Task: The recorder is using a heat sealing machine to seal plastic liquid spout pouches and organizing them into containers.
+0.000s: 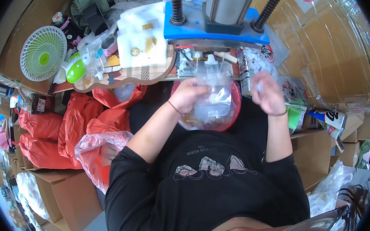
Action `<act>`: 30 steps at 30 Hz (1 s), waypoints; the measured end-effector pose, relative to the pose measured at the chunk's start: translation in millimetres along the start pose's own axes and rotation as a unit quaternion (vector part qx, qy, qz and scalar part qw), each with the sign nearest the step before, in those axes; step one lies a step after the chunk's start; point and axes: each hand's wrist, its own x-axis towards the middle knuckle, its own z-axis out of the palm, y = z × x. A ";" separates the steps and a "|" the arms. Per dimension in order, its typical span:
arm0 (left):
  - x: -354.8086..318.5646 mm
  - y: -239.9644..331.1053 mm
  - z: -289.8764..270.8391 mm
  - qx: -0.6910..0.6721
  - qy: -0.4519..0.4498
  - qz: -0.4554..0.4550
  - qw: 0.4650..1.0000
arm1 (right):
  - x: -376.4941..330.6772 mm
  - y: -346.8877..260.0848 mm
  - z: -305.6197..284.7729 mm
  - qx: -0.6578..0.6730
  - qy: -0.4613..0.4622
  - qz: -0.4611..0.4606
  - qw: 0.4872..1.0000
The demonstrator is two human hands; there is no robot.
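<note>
The left hand [188, 95] pinches a clear plastic spouted pouch [212, 91] above a red round plastic basin [235, 106]; the right hand [267, 94] closes on small white pieces [256, 70].

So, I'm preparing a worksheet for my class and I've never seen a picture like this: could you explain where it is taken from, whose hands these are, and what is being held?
The round picture comes from a wide-angle camera on a person's head, looking down, so straight edges bend. The black-sleeved arms rising from below are that person's own. The left hand holds a clear plastic spouted pouch above a red round basin of similar pouches. The right hand is raised beside it, fingers curled on something small and pale that I cannot make out. Ahead stands a press machine with a blue plate. Left lie orange plastic sacks, brown cardboard boxes and a small white-green fan.
</note>
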 end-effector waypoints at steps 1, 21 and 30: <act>7.9 4.2 -7.2 0.002 0.020 -0.007 1.000 | -2.0 10.8 -3.1 0.007 -0.152 0.075 0.985; -61.8 20.4 -104.4 0.643 0.267 0.236 0.678 | 5.6 29.1 72.1 -0.589 0.059 -0.139 0.794; -55.7 1.2 -10.9 0.422 0.103 0.148 0.888 | 47.1 25.0 107.6 -0.586 0.010 -0.174 0.791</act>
